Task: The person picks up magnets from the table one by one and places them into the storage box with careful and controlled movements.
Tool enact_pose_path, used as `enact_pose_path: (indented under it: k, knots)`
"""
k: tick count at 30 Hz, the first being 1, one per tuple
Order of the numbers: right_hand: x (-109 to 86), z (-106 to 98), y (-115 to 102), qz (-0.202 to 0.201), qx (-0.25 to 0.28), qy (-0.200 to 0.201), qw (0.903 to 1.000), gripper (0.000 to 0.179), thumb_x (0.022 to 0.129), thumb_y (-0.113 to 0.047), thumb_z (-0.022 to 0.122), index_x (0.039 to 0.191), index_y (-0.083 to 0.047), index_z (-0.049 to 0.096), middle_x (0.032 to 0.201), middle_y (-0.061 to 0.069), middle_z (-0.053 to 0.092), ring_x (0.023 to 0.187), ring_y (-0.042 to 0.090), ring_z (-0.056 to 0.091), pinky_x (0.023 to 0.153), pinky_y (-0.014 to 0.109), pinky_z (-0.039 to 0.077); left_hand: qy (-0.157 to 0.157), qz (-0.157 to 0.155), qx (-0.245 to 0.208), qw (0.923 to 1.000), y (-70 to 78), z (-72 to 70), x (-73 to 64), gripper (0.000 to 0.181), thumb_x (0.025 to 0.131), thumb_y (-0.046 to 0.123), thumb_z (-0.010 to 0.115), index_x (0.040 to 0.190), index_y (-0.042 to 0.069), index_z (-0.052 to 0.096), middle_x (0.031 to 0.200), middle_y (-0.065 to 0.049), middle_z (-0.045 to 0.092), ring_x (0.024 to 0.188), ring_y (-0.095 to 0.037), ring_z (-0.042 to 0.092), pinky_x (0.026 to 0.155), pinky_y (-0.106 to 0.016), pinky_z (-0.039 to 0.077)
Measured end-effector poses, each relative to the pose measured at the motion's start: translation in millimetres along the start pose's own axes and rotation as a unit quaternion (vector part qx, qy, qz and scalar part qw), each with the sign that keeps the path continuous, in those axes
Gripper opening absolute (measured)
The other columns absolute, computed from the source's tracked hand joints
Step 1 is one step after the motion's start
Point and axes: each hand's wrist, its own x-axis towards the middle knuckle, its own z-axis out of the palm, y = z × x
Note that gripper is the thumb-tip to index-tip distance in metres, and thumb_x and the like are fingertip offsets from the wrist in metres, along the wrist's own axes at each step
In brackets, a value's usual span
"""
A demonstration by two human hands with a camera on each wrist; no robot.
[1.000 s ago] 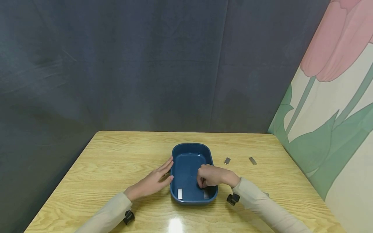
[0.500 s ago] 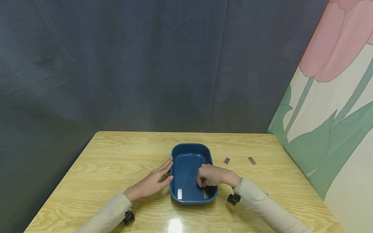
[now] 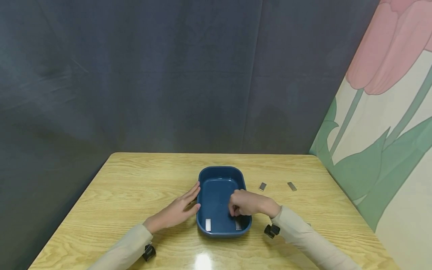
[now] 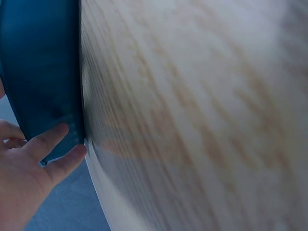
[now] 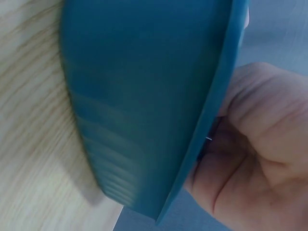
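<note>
A deep blue rectangular tray point(image 3: 216, 200) with rounded corners stands on the table. My left hand point(image 3: 179, 210) rests with extended fingers against its left wall; in the left wrist view the fingertips point(image 4: 58, 134) touch the blue side. Reaching over the right wall, my right hand point(image 3: 243, 203) is inside the tray, fingers curled down. The right wrist view gives a sliver of a small dark metal piece point(image 5: 208, 138) pinched in the fingers, mostly hidden behind the rim. On the tray floor, a bright flat metal piece point(image 3: 208, 224) lies front left and a greyer one point(image 3: 238, 224) front right.
Two small grey metal pieces, one nearer point(image 3: 262, 186) and one farther right point(image 3: 291, 186), lie on the wood-grain table point(image 3: 152, 172). Another edge point(image 3: 308, 224) peeks out behind the right sleeve. A dark curtain point(image 3: 185, 75) hangs behind, and a flower-painted wall point(image 3: 381, 157) stands right.
Hardly anything differs. The right wrist has shifted very slightly to the right, while its fingers stay at the same spot in the tray. The left hand keeps its place.
</note>
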Motion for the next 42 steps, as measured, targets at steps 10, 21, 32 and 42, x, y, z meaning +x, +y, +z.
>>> enact_pose_path:
  k: [10, 21, 32, 42]
  knots:
    - [-5.0, -6.4, 0.4, -0.008, -0.007, 0.005, 0.9999, 0.022, 0.085, 0.011, 0.07, 0.083, -0.009, 0.078, 0.082, -0.01, 0.069, 0.075, -0.002, 0.06, 0.068, 0.014, 0.051, 0.003, 0.001, 0.004, 1.0, -0.2, 0.3, 1.1, 0.065, 0.106, 0.035, 0.048, 0.157, 0.005, 0.021, 0.166, -0.001, 0.004, 0.147, -0.02, 0.017, 0.114, -0.047, 0.029]
    - [-10.4, -14.7, -4.8, -0.034, -0.019, 0.026, 0.9989, 0.022, 0.084, 0.015, 0.069, 0.082, -0.006, 0.076, 0.08, -0.007, 0.069, 0.074, 0.001, 0.06, 0.067, 0.015, 0.051, 0.01, 0.002, 0.009, 0.9999, -0.2, 1.1, 1.5, 0.066, 0.106, 0.035, 0.049, 0.157, 0.004, 0.022, 0.166, -0.002, 0.006, 0.146, -0.019, 0.018, 0.114, -0.045, 0.029]
    - [-15.8, -19.5, -6.2, -0.046, -0.028, 0.042, 0.9977, 0.025, 0.083, 0.017, 0.067, 0.081, -0.007, 0.076, 0.079, -0.006, 0.069, 0.073, 0.002, 0.06, 0.066, 0.015, 0.051, 0.01, 0.001, 0.009, 0.9999, 0.5, 1.0, 1.5, 0.065, 0.106, 0.035, 0.048, 0.157, 0.003, 0.022, 0.166, -0.003, 0.006, 0.146, -0.021, 0.018, 0.114, -0.046, 0.028]
    - [-18.7, -23.3, -7.2, -0.038, -0.028, 0.047, 0.9978, 0.025, 0.083, 0.016, 0.067, 0.081, -0.007, 0.076, 0.079, -0.006, 0.068, 0.073, 0.002, 0.06, 0.066, 0.015, 0.051, 0.007, -0.004, 0.007, 0.9999, 0.5, 0.6, 1.2, 0.066, 0.106, 0.038, 0.047, 0.157, 0.005, 0.022, 0.166, -0.001, 0.005, 0.147, -0.019, 0.017, 0.114, -0.046, 0.029]
